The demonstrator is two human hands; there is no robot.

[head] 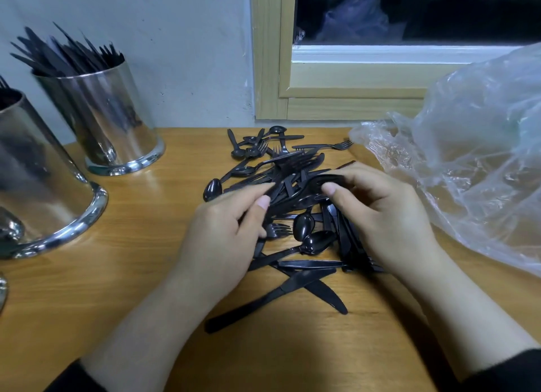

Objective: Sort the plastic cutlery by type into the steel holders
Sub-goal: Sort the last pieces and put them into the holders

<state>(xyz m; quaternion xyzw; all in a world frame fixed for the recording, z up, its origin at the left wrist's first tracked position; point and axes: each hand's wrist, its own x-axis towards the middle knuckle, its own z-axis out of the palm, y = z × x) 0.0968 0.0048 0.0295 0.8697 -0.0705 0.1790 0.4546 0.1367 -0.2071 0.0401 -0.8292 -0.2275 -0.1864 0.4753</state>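
plastic cutlery (292,204) sits heaped mid-table, black forks, spoons and knives crossing every way, no shared axis; the nearest knife (272,299) runs lower-left to upper-right. head view: left hand (222,236) curls round a few pieces, right hand (377,216) pinches a bundle by the thumb. risk: tangled tines could drag strays along, so types mix in the steel holders (117,119). far holder's cutlery stands upright, leaning left.

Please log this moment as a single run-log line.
left hand: gripping cutlery | right hand: pinching cutlery | pile: unsorted | far holder: holds knives
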